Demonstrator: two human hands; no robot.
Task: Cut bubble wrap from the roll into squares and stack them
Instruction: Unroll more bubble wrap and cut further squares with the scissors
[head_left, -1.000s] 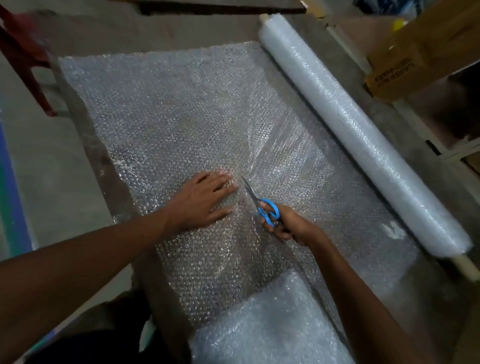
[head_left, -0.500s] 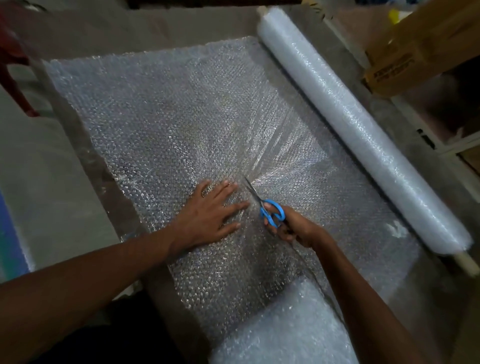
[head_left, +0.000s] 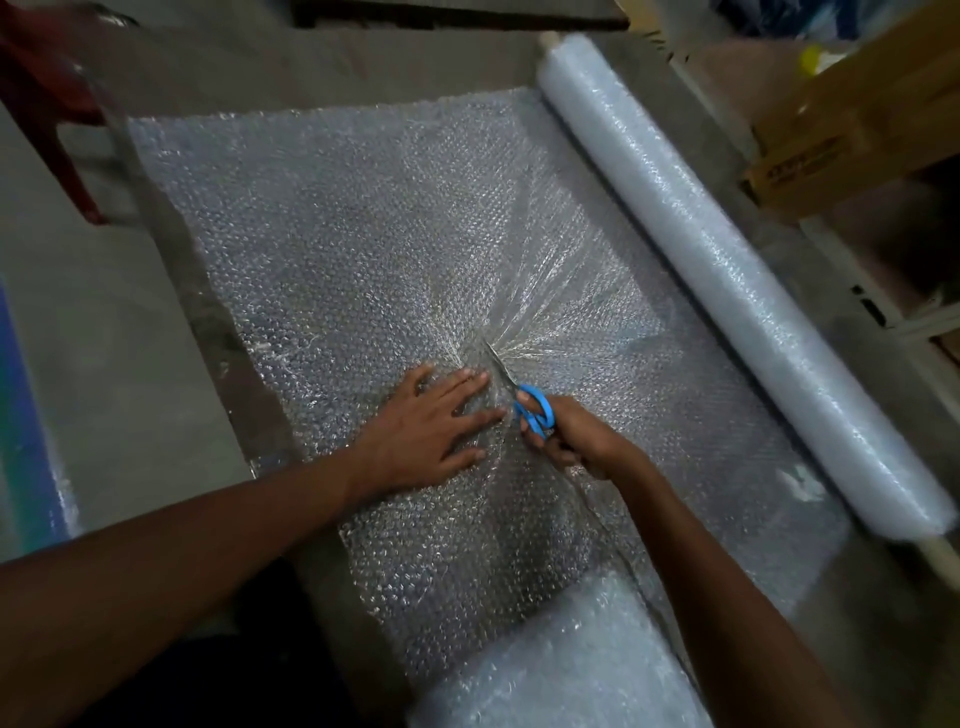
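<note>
Evidently, at frame centre the left hand (head_left: 434, 428) lay flat, pinning the bubble wrap (head_left: 332, 244) taut while the right hand (head_left: 563, 434) gripped the blue scissors (head_left: 530, 410).

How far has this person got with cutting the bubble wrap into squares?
Done: a pile of cut bubble wrap lies at the near edge. In hand: the right hand works blue scissors through the unrolled sheet, the cut partway across, while the left hand presses the sheet flat. Left: finishing this cut, stacking the piece, and the roll is still thick.
</note>
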